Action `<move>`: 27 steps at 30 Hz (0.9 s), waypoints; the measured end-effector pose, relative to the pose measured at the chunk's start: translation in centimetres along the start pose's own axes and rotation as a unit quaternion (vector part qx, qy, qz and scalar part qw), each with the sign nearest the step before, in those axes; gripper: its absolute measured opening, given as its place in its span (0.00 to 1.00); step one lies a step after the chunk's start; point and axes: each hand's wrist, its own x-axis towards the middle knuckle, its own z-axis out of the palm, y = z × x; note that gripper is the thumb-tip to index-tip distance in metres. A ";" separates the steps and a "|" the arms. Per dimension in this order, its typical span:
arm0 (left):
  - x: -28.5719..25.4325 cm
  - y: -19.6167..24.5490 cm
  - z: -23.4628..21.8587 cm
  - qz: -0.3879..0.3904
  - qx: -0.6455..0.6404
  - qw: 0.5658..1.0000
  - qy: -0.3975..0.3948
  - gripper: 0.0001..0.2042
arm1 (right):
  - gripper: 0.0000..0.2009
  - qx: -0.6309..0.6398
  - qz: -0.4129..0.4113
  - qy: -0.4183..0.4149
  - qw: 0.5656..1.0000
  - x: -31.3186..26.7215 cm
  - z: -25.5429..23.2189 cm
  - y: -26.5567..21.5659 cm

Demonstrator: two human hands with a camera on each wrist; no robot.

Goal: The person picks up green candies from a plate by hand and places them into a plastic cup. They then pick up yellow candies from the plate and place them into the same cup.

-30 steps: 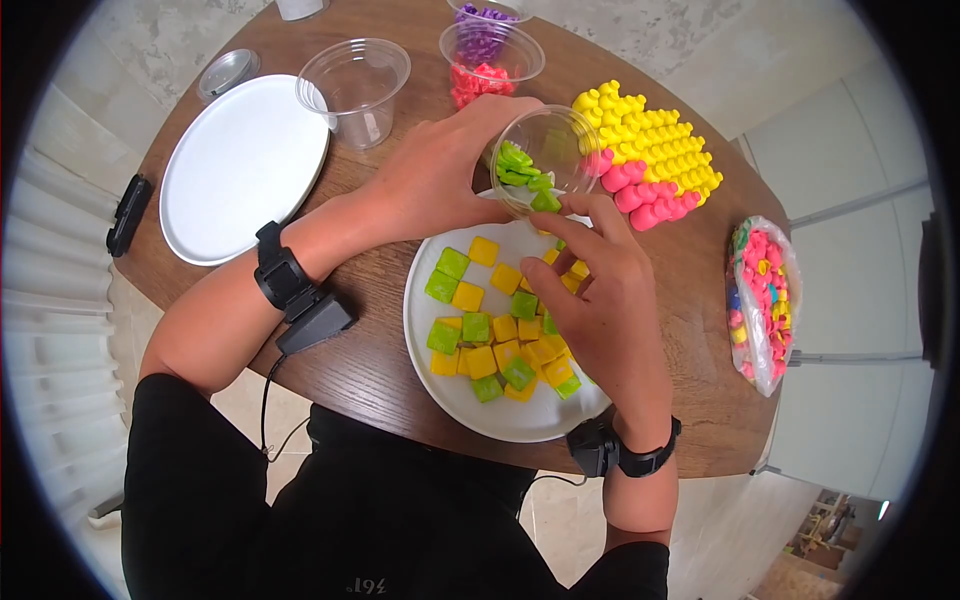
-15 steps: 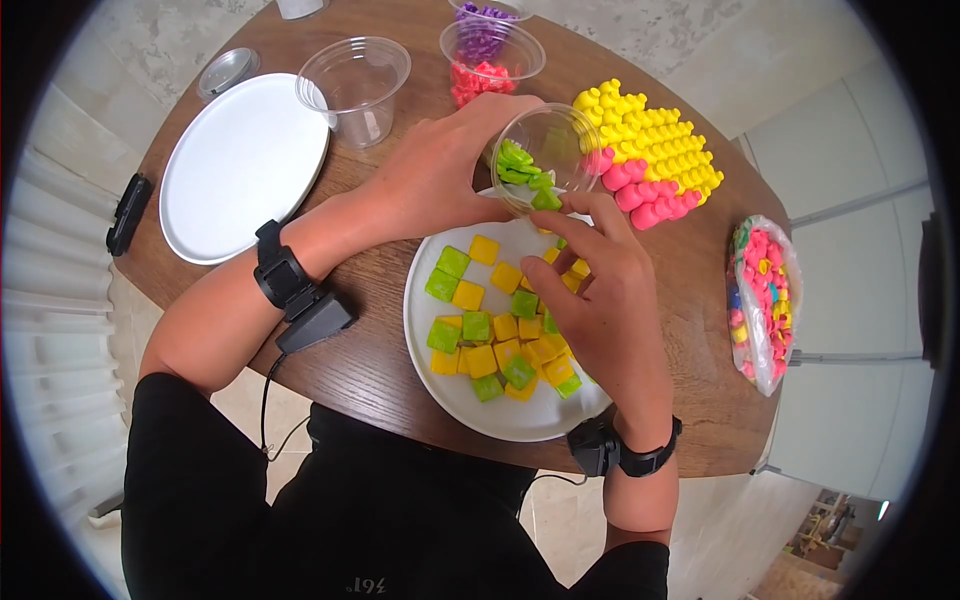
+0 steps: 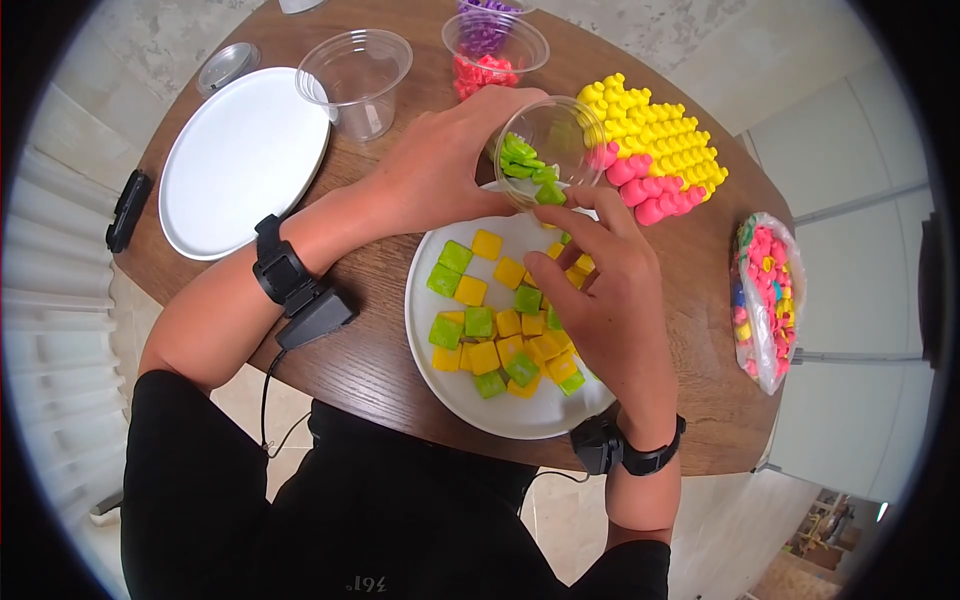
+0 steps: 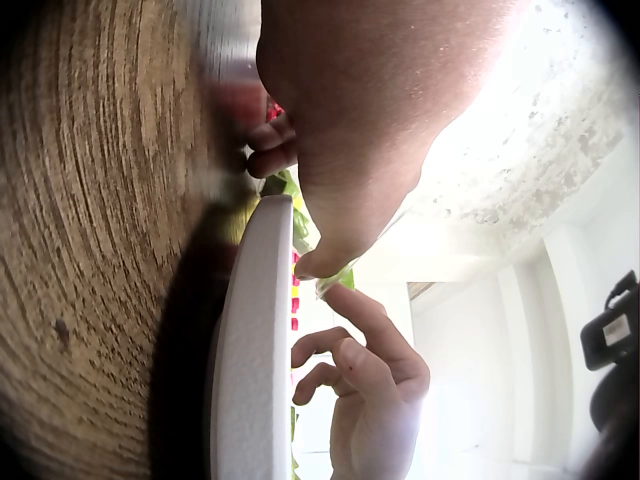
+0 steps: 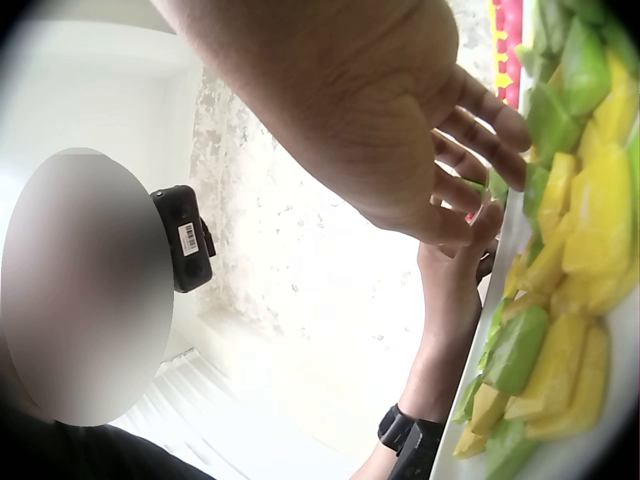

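Observation:
In the head view my left hand (image 3: 445,165) grips a clear plastic cup (image 3: 575,150), tilted over the far edge of a white plate (image 3: 440,385). Green pieces (image 3: 522,160) lie inside the cup. My right hand (image 3: 610,290) is at the cup's mouth, its index fingertip by a green piece at the rim; whether it pinches that piece I cannot tell. Yellow squares (image 3: 484,356) and green squares (image 3: 478,321) are spread over the plate, some overlapping. The right wrist view shows my right hand (image 5: 400,130) with bent fingers beside the plate's pieces.
An oval white plate (image 3: 245,165) and a clear cup (image 3: 365,75) stand at the left. Behind are cups of red pieces (image 3: 484,75) and purple pieces (image 3: 485,32). Yellow bottle-shaped pieces (image 3: 650,130) and pink ones (image 3: 650,195) stand back right, a filled bag (image 3: 768,300) at the right edge.
The head view has shifted slightly. Both hands and the tilted cup hold nearly the same pose over the plate; the squares on the plate look unchanged.

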 end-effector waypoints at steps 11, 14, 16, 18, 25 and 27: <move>-0.1 0.2 0.0 -0.017 -0.008 1.000 -0.005 0.47 | 0.18 -0.011 0.001 -0.003 1.000 0.1 0.0 0.0; -0.2 0.1 0.1 -0.010 -0.002 1.000 0.002 0.47 | 0.18 -0.007 0.003 -0.002 1.000 0.1 0.0 0.0; -0.2 0.0 0.1 -0.006 0.006 1.000 0.005 0.47 | 0.18 -0.005 0.005 -0.002 1.000 0.1 0.0 -0.1; -0.1 -0.1 0.1 -0.003 0.013 1.000 0.004 0.46 | 0.18 -0.001 0.003 0.001 1.000 0.1 0.0 -0.1; -0.1 -0.4 0.2 0.007 0.017 1.000 0.007 0.46 | 0.18 -0.013 -0.005 0.005 1.000 0.1 0.2 0.1; -0.1 -0.5 0.3 0.014 0.023 1.000 0.011 0.46 | 0.17 -0.002 -0.001 0.007 1.000 0.1 0.1 0.0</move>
